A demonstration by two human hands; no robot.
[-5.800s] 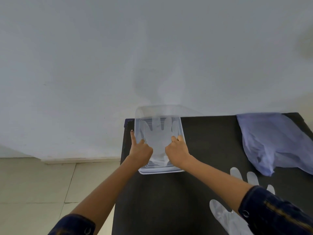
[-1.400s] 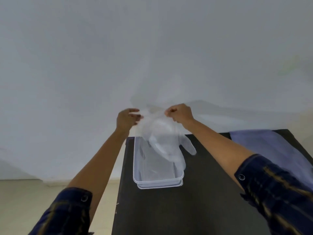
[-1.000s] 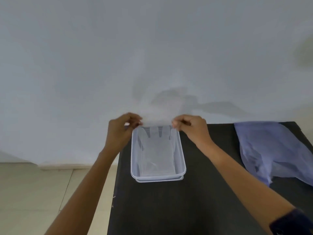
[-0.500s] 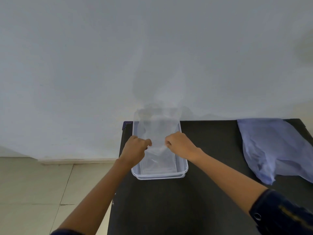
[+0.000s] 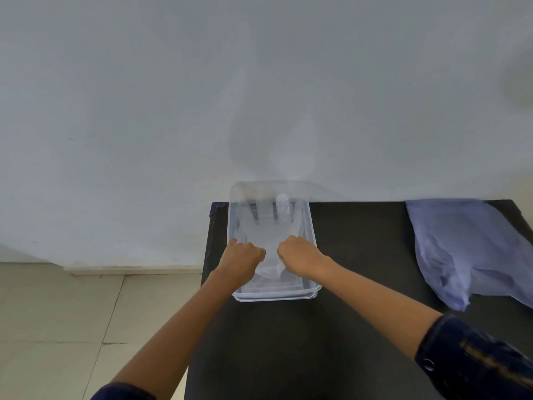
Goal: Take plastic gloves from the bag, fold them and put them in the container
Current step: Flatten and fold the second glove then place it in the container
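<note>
A clear plastic container [image 5: 275,295] stands at the far left of the black table [image 5: 331,327], against the wall. A see-through plastic glove [image 5: 269,229] lies stretched over it, fingers pointing toward the wall and reaching past the far rim. My left hand [image 5: 243,258] and my right hand [image 5: 298,255] sit side by side above the container's middle, each pinching the glove's cuff end, which bunches and sags between them. More flat clear plastic lies on the container's floor.
A crumpled pale blue plastic bag [image 5: 467,249] lies at the table's far right. A white wall rises right behind the table. Beige floor tiles [image 5: 72,327] show past the table's left edge. Dark sleeves cover my forearms near the bottom.
I lifted the glove high, then laid it over the container with its fingers at the far end. My hands came back toward me along the container and moved closer together.
</note>
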